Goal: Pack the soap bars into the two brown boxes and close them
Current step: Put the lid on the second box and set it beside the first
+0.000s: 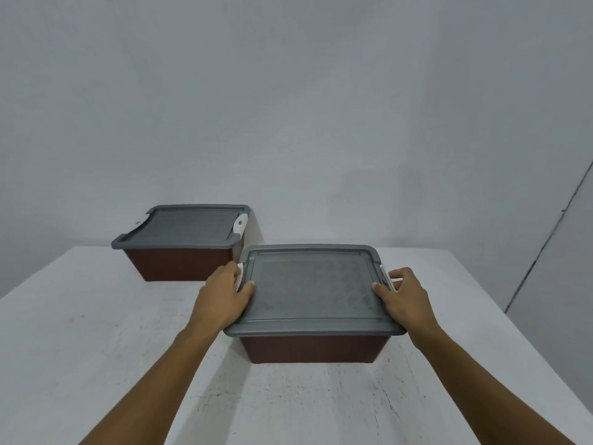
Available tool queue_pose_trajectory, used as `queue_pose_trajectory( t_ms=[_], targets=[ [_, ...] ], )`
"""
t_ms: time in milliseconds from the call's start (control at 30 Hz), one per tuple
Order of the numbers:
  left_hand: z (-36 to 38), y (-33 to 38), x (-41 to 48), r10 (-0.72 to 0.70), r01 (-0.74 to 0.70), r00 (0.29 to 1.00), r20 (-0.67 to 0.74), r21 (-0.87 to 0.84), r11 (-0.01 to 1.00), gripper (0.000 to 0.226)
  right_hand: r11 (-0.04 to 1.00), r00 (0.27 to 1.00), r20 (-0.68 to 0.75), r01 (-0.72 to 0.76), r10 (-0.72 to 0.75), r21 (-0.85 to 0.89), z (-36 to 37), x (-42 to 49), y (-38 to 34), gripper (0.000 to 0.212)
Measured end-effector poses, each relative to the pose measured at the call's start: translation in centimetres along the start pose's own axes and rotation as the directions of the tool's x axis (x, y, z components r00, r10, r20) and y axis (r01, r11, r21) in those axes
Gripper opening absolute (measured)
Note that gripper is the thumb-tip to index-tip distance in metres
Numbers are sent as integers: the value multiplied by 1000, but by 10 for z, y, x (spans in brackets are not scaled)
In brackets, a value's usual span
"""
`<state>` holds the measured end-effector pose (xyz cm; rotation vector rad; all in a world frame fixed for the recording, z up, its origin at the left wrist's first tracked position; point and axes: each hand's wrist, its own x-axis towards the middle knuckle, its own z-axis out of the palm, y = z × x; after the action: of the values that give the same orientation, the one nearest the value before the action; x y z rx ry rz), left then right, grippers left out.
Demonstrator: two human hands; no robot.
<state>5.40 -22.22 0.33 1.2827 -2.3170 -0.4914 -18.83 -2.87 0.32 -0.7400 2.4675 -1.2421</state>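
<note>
- Two brown plastic boxes stand on a white, scuffed tabletop (96, 348) against a plain grey wall; no soap bars are in view, so I judge them already inside, though the grey lids hide the contents
- The near brown box with a flat grey lid (313, 292) sits just in front of the person; the far brown box with a matching grey lid (183, 232) stands behind it to the left, near the wall, its corner close to the near box but whether they touch I cannot tell
- The left hand (226, 300) wraps the near box's left edge, thumb on the lid, fingers curled over a white side latch (240, 273) that it mostly covers
- The right hand (402, 297) grips the right edge likewise, thumb on the lid, fingers on the right white latch (392, 281)
- The far box's right-hand white clip (240, 223) appears folded up against its lid; its left clip is too small to judge
- I take the step in hand to be snapping the near box's latches shut, which would put the task near its end
- Risk: if the lid is not seated flat all round, a latch may miss its lip and spring back
- Risk: uneven pressure from one hand could slide the box across the smooth tabletop into the far box
- Risk: a fingertip could be pinched under a closing latch
- Risk: the far box's left clip may be left unfastened, unnoticed
</note>
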Motion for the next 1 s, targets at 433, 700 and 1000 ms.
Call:
queue_pose_trajectory(
  t_ms=[433, 700, 1000],
  targets=[
    [9, 0, -20, 39, -34, 992, 121, -42, 999, 96, 964, 979, 20, 204, -204, -169, -6, 12, 7, 39],
    [13, 1, -32, 125, -123, 990, -65, 40, 992, 78, 902, 938, 62, 346, -342, -256, -10, -11, 24, 72],
    [18, -6, -42, 197, -187, 967, -162, 71, 980, 83, 841, 884, -40, 428, -465, -332, 1, -26, 25, 85]
  ],
)
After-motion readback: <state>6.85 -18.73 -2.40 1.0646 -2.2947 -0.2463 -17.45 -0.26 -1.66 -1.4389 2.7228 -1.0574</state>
